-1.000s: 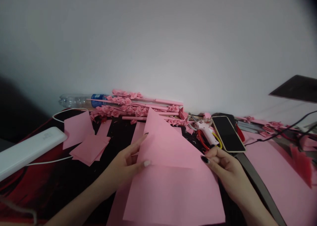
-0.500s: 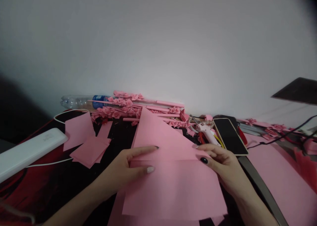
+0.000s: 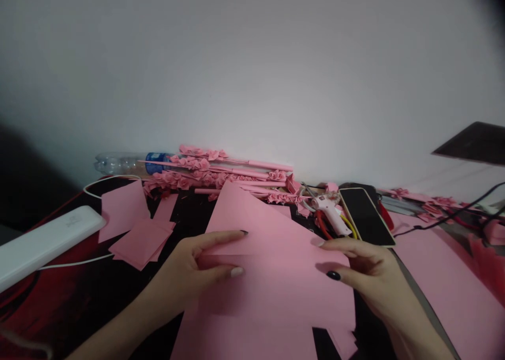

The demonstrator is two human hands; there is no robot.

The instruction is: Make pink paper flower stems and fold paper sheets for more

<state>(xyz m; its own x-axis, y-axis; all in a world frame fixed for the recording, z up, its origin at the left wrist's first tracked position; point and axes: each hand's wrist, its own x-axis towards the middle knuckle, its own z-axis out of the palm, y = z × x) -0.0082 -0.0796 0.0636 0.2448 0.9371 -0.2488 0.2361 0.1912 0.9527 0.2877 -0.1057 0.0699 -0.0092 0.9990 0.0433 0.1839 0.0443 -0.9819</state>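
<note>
A sheet of pink paper (image 3: pixel 276 291) is in front of me, a horizontal line like a crease across it and its upper part tapering to a point. My left hand (image 3: pixel 201 260) holds its left side, index finger and thumb on the upper face; the other fingers are hidden. On the right side, my right hand (image 3: pixel 363 268) grips the same sheet, its thumb below the line and its index fingertip above. More pink paper (image 3: pixel 221 339) lies underneath, mostly covered.
Pink paper flowers on stems (image 3: pixel 221 176) lie along the wall beside a plastic bottle (image 3: pixel 122 163). Small pink squares (image 3: pixel 142 242) and a white power bank (image 3: pixel 51 242) are left. To the right are a glue gun (image 3: pixel 331 213), a phone (image 3: pixel 366 218) and a large pink sheet (image 3: pixel 442 276).
The sheet's lower edge has risen and its peak has dropped slightly, showing more of the paper beneath. My right hand has shifted a little right and down, still on the sheet.
</note>
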